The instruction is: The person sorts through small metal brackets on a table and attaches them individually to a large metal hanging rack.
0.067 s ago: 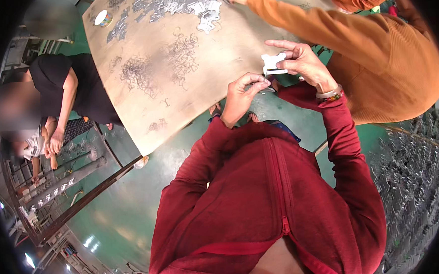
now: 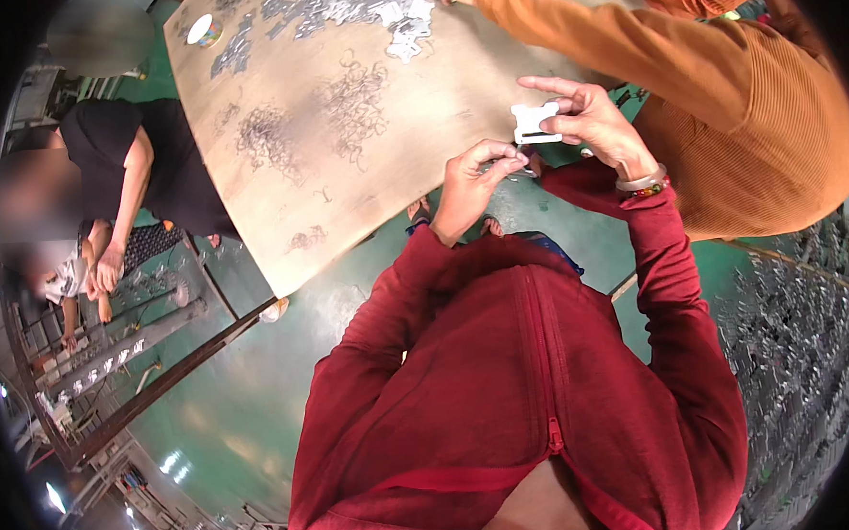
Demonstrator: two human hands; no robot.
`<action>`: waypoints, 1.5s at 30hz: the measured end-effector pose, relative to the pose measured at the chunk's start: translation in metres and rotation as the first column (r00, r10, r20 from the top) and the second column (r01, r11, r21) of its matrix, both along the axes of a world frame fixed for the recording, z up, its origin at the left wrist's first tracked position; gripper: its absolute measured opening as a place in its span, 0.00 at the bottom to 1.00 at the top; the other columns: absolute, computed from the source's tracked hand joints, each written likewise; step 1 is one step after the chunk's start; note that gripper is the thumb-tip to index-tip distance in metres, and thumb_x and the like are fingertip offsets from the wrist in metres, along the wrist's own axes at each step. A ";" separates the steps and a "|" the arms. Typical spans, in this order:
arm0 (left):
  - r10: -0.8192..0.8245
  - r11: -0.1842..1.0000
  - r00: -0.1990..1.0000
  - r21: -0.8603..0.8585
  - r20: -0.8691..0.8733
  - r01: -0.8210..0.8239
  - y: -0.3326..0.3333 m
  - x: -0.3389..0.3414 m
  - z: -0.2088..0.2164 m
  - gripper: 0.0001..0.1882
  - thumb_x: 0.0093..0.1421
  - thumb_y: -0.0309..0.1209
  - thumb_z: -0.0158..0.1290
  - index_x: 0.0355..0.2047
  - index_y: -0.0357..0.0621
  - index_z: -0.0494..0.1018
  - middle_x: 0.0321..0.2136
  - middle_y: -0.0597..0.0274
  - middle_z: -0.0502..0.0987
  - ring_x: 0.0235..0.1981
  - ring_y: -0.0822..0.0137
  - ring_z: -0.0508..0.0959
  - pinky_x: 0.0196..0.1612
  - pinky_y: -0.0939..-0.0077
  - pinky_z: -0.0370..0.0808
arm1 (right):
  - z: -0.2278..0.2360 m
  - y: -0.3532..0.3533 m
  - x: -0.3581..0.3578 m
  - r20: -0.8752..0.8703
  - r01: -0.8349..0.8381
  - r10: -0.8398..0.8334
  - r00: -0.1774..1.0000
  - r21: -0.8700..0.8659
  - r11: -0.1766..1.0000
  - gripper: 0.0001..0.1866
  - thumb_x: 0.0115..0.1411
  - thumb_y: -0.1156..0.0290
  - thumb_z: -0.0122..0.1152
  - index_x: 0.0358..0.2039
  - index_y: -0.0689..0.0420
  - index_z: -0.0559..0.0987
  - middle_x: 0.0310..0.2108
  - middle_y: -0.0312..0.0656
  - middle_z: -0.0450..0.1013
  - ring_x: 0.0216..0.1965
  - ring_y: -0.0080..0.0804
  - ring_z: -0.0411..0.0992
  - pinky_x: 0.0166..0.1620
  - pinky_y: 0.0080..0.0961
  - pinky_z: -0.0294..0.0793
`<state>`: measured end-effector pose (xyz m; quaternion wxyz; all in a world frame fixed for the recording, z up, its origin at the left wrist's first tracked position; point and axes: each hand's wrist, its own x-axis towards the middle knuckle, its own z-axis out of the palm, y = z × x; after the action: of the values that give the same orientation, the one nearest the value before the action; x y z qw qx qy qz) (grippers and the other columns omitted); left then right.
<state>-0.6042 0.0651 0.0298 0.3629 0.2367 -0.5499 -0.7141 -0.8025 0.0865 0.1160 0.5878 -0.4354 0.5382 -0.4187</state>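
Over the table's near right edge, my right hand [image 2: 602,133] pinches a small white notched plate [image 2: 530,119] between thumb and fingers, its index finger stretched out above. A dark slot runs near the plate's lower edge. Just below and left of it, my left hand [image 2: 470,188] is closed in a pinch at the plate's lower left corner. Whatever lies between those fingertips is too small to make out. On the table, thin bent wire pieces [image 2: 357,103] lie loose in two tangled patches, left of my hands.
Flat grey metal plates [image 2: 325,9] cover the far side of the wooden table [image 2: 392,185], near a cup [image 2: 203,31]. At right a person in an orange top [image 2: 772,122] reaches across. A person in black [image 2: 115,137] is at left. Metal parts [image 2: 804,360] heap up lower right.
The view has shifted slightly. Both hands and the white plate keep nearly the same pose, with no clear change in grip.
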 end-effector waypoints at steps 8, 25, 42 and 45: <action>0.001 0.999 0.996 0.032 0.086 -0.003 0.006 0.007 0.023 0.05 0.53 0.26 0.55 0.30 0.40 0.75 0.27 0.62 0.77 0.29 0.72 0.77 0.29 0.79 0.74 | 0.004 0.005 0.012 -0.011 0.037 -0.035 0.999 0.129 0.991 0.24 0.52 0.80 0.56 0.52 0.61 0.67 0.31 0.44 0.75 0.29 0.25 0.73 0.26 0.16 0.76; 0.555 0.832 0.325 -0.520 0.766 -0.196 -0.079 0.132 -0.108 0.20 0.56 0.46 0.49 0.30 0.38 0.72 0.23 0.48 0.75 0.24 0.51 0.76 0.28 0.62 0.72 | 0.020 0.021 0.069 -0.360 0.231 -0.276 0.891 -0.164 0.959 0.07 0.48 0.83 0.61 0.30 0.69 0.78 0.28 0.45 0.75 0.26 0.24 0.73 0.28 0.16 0.73; 0.416 0.898 0.713 -0.377 0.564 -0.226 -0.078 0.081 -0.040 0.10 0.58 0.22 0.43 0.40 0.31 0.65 0.30 0.49 0.72 0.26 0.64 0.75 0.31 0.72 0.75 | -0.006 0.013 0.019 -0.160 0.126 -0.148 0.976 -0.138 0.982 0.06 0.54 0.79 0.54 0.32 0.64 0.76 0.23 0.36 0.73 0.21 0.17 0.68 0.28 0.15 0.68; 0.230 0.973 0.952 -0.042 0.203 -0.226 -0.056 0.032 0.016 0.10 0.60 0.24 0.45 0.40 0.30 0.68 0.30 0.57 0.75 0.27 0.72 0.75 0.34 0.77 0.77 | -0.012 0.014 0.015 -0.117 0.149 -0.162 0.980 -0.111 0.983 0.08 0.54 0.79 0.54 0.36 0.64 0.76 0.24 0.35 0.73 0.20 0.17 0.67 0.28 0.16 0.70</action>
<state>-0.5723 0.0093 0.0457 0.3860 0.3681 -0.5599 -0.6340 -0.7876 0.1002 0.1043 0.4954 -0.4469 0.5843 -0.4620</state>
